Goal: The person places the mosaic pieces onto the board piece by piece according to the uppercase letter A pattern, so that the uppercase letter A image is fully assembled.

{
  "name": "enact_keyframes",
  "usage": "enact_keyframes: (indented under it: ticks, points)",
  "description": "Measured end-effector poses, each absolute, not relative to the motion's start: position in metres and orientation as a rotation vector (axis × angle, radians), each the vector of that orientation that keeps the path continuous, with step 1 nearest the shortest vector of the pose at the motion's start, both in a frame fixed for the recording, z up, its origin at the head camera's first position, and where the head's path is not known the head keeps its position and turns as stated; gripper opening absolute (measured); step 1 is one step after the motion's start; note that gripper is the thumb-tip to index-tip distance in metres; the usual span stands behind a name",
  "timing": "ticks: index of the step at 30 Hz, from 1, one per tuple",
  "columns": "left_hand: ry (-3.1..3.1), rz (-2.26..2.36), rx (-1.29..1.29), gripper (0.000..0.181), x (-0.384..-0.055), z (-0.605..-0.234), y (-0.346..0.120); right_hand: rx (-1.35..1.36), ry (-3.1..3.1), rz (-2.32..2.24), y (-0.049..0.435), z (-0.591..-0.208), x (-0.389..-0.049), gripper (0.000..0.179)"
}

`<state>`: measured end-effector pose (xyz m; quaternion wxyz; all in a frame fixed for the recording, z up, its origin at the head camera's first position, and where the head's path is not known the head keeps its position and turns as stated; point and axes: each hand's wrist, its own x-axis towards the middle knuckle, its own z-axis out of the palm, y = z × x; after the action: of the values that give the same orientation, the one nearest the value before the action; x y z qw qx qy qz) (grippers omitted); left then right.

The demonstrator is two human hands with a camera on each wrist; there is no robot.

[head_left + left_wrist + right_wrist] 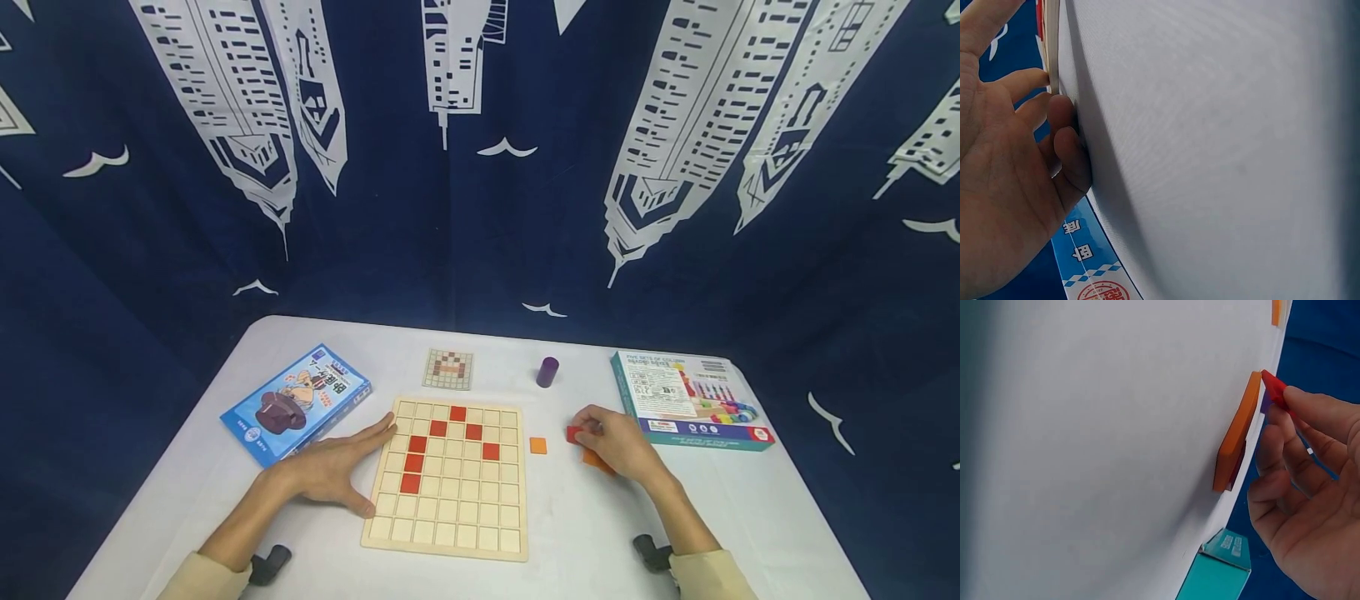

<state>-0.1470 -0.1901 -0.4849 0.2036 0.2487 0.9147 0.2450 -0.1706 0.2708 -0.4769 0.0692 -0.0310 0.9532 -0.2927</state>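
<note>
My right hand point(618, 442) pinches a red square tile point(573, 434) between thumb and fingers, right of the grid board. Beneath this hand lies an orange piece point(597, 461); the right wrist view shows it as an orange block point(1238, 434) with a dark red edge behind it. A wooden grid board point(442, 542) lies in the middle of the table, with several red tiles point(414, 463) set in its upper cells. My left hand point(326, 471) rests spread at the board's left side, thumb and fingertips at its edge. A single orange tile point(537, 446) lies just right of the board.
Behind the board are a small pattern card point(448, 369) and a purple cylinder point(547, 372). A blue game box point(296, 404) sits at the left, and a teal-edged box point(693, 400) at the right. A dark blue printed curtain point(450, 233) hangs beyond the white table.
</note>
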Motion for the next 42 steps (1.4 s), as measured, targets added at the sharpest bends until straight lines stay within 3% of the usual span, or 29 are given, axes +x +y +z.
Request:
enact_keyframes:
  ticks: [26, 42]
  points:
    - [2.546, 0.683, 0.708, 0.124, -0.147, -0.484, -0.191, -0.209, 2.526, -1.343, 0.216, -0.474, -0.16, 0.014]
    - [2.546, 0.697, 0.691, 0.123, -0.147, -0.483, -0.19, -0.452, 2.413, -1.308, 0.184, -0.475, -0.153, 0.01]
